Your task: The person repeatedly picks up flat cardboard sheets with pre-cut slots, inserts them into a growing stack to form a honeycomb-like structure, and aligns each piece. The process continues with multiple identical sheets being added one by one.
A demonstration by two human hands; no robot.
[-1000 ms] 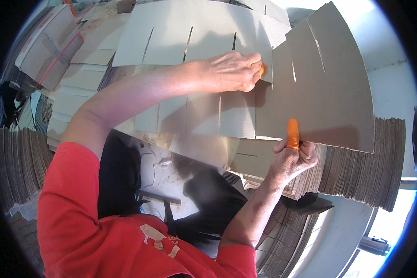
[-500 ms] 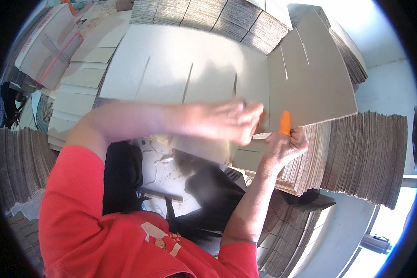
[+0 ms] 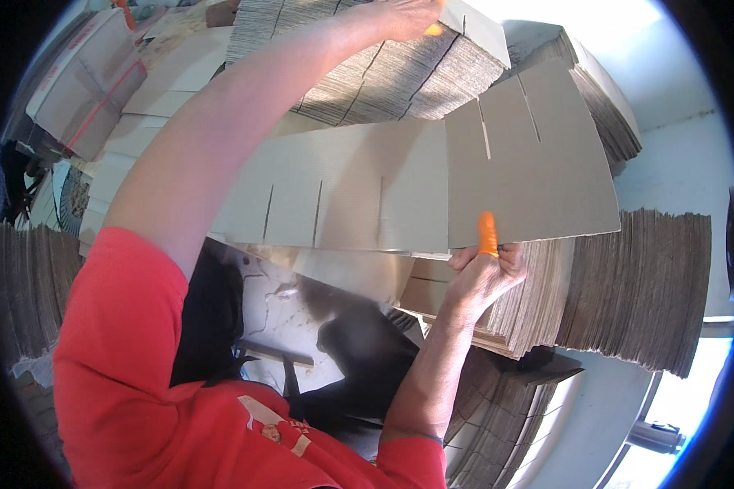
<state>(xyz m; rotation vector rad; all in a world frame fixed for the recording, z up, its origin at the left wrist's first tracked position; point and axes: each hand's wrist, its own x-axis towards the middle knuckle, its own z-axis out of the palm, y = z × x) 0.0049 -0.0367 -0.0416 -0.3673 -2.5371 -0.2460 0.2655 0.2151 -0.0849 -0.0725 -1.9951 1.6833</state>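
My right hand (image 3: 493, 269) is closed on the near edge of a slotted cardboard sheet (image 3: 538, 183), with one orange-covered finger lying up against its face. The sheet is creased: a right-hand panel stands at an angle to a long left panel (image 3: 408, 196) with several slits. My left hand (image 3: 408, 18) is stretched far forward over the top of a stack of slotted cardboard (image 3: 383, 73). An orange cover shows on one of its fingers. The upper picture edge cuts part of that hand off, and its grip is unclear.
Tall cardboard stacks stand at the right (image 3: 636, 285), far right (image 3: 599, 98) and left (image 3: 37, 285). Fanned sheets (image 3: 126, 159) lie at the left near a strapped carton bundle (image 3: 90, 81). More bundled cardboard (image 3: 506, 407) sits low on the right. A wall (image 3: 677, 187) bounds the right side.
My left hand has moved from beside the right hand out to the far stack. The long panel's far edge has come nearer, baring more stack. My right hand has shifted slightly toward me.
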